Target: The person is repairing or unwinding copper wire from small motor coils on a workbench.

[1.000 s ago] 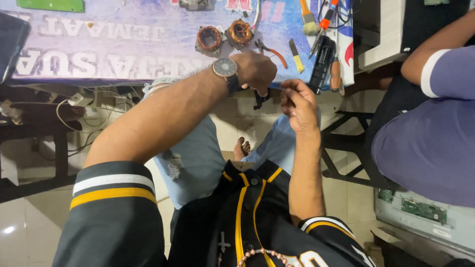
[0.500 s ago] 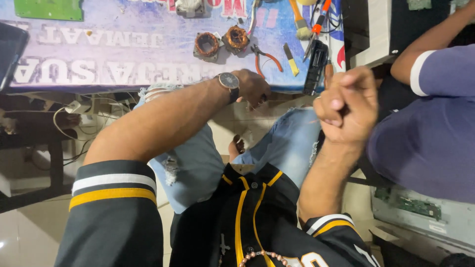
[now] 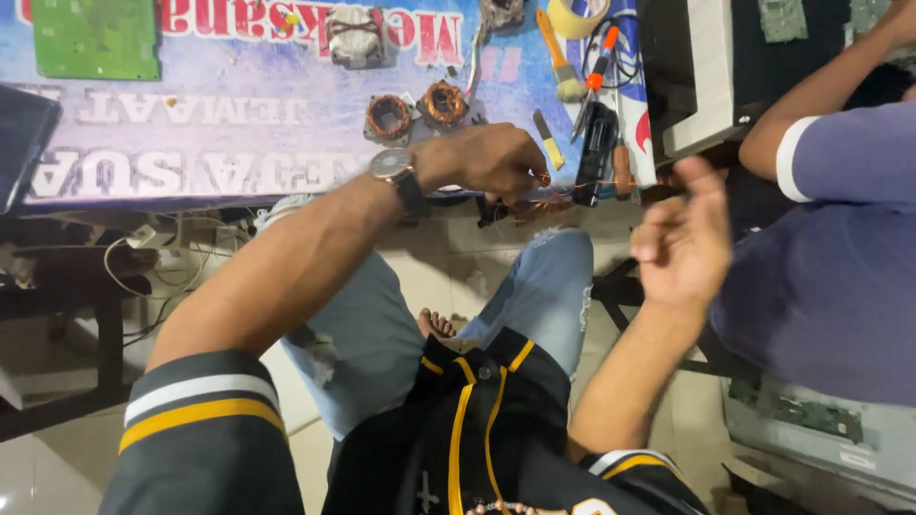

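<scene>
One table (image 3: 239,143) fills the top of the view, covered by a glossy printed banner in blue and pink. One co-worker's arm (image 3: 811,105) in a purple sleeve with a white cuff comes in at the right edge, above a purple lap. One green circuit board (image 3: 93,38), flat and rectangular, lies at the table's far left corner.

Two hands work at the table's near edge. The left hand (image 3: 487,157), with a round metal watch (image 3: 391,167) on the wrist, is curled closed, fingertips pinched on something small and dark at the edge; what it is cannot be told. The right hand (image 3: 682,234) is raised just off the table's right corner, fingers loosely bent and thumb up. A thin copper wire (image 3: 592,183) runs taut between the two hands; whether the right hand pinches its end cannot be told.

Two coils (image 3: 417,110) of copper winding, ring-shaped, sit side by side just beyond the left hand. One black oblong device (image 3: 596,153) lies between the hands' far sides, beside one yellow-handled tool (image 3: 549,141). One orange-handled brush (image 3: 555,52), one orange screwdriver (image 3: 596,72) and one tape roll (image 3: 577,14) lie further back.
</scene>
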